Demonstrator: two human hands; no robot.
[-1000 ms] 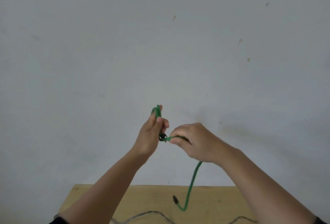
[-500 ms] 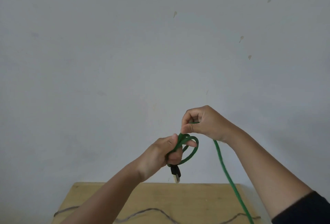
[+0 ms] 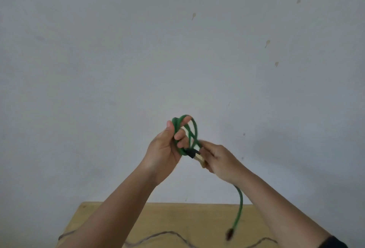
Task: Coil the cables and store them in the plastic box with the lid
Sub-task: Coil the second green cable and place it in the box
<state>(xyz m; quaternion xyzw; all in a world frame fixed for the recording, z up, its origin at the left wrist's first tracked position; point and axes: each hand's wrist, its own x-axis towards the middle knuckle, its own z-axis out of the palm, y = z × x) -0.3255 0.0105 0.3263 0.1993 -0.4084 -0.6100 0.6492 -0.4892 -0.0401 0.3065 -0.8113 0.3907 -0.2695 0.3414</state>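
air above table open | grey cable snakes across its near edge; wall behind

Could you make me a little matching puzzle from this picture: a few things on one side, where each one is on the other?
Things:
1. green cable
2. grey cable
3. left hand
4. right hand

Places:
A. lying loose on the wooden table
B. gripping the coiled loops
C. looped in the air, tail hanging down
D. pinching the strand beside the plug

Pairs: 1-C, 2-A, 3-B, 4-D
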